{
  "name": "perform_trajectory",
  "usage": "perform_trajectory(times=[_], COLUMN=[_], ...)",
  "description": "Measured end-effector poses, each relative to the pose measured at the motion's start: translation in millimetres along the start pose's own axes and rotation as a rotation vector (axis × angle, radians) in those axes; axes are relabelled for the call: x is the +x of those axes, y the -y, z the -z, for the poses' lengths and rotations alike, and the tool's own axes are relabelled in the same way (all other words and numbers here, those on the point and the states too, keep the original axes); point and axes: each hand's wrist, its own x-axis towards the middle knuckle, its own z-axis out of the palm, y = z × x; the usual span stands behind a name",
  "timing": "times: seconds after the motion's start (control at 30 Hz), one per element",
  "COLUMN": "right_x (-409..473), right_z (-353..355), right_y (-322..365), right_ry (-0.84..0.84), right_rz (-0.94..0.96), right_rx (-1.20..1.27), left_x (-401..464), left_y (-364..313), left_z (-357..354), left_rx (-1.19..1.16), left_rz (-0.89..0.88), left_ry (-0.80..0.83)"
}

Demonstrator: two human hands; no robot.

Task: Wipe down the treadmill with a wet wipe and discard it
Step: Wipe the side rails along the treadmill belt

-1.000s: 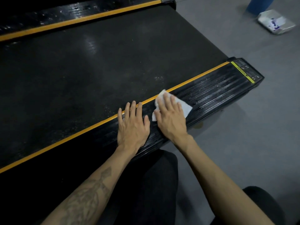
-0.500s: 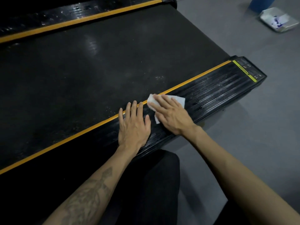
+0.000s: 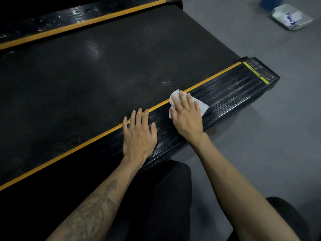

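**A:** Where are the fingers, and what is under them?

**B:** The right hand (image 3: 186, 115) lies flat, its fingers (image 3: 184, 100) straight and slightly spread, pressing a white wet wipe (image 3: 202, 106) onto the treadmill's near side rail (image 3: 231, 94). The wipe shows past the fingertips and to the right of the hand, and one corner reaches the orange stripe (image 3: 86, 146) that edges the rail. The left hand (image 3: 139, 134) rests just beside it, palm down on the same rail, fingers straight and holding nothing, their tips touching the stripe.

**A:** And further out?

**B:** Beyond the stripe lies the wide black belt (image 3: 104, 70), then the far rail (image 3: 78, 16) with its own orange stripe. On the grey floor (image 3: 269, 145), well apart at upper right, lies a flat white packet (image 3: 291, 17), perhaps the wipes pack; I cannot tell for sure.

**A:** How far along is the job?

**B:** Partway through wiping, I judge. The rail between the wipe and the treadmill's end looks speckled with pale flecks, and some flecks dot the belt too. Those parts seem left to do, then the wipe must be discarded. No bin is clearly visible.
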Motion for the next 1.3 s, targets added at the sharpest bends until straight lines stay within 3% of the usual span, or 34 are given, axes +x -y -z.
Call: perform_trajectory(times=[0.07,0.2,0.27,0.4,0.6,0.7,0.8,0.97,1.13,1.3], right_x=[-14,-35,-23,-10,-26,-3,-9,-16,-3,-22], right_z=[-4,-7,-4,0,-1,4,-3,0,-2,-3], right_y=[19,17,-2,-9,-10,-36,-20,-21,-25,-20], right_ry=[-0.003,0.083,0.086,-0.021,0.077,0.022,-0.054,0.058,-0.056,0.048], right_rz=[0.026,0.300,0.238,-0.069,0.268,0.106,-0.034,0.225,-0.094,0.236], right_rx=[0.011,0.034,0.020,0.034,0.057,0.047,0.045,0.037,0.039,0.027], left_x=[0,0,-1,-1,1,3,4,17,31,32], left_y=[0,1,1,0,-2,-3,-2,-14,-28,-27], left_z=[0,0,0,0,1,0,-1,-3,-9,-8], left_rx=[-0.003,-0.018,-0.037,-0.054,-0.069,-0.067,-0.077,-0.116,-0.140,-0.136], left_rz=[0.002,0.001,0.001,-0.001,-0.182,-0.261,-0.297,-0.321,-0.328,-0.311], left_ry=[0.000,0.001,-0.008,-0.015,-0.010,-0.002,0.002,0.016,0.026,0.039])
